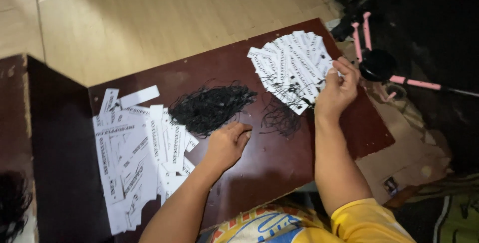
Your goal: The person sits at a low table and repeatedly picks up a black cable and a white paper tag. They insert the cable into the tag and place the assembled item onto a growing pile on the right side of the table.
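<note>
My right hand (338, 87) holds a fanned bunch of white paper tags (292, 68) with black strings hanging from them, above the right part of a dark red-brown table (279, 158). Under the fan, a small loose clump of strings (279, 118) rests on the table. My left hand (227, 143) lies on the table, fingers reaching toward a heap of black strings (209, 107) at the middle. A spread pile of loose white tags (134, 155) with black print covers the table's left part.
Pale wooden floor (149, 18) lies beyond the table. A dark cabinet side (55, 148) stands at the left. A pink-framed object with a black round part (377, 63) is on the floor at the right, with cardboard (404, 148) below it.
</note>
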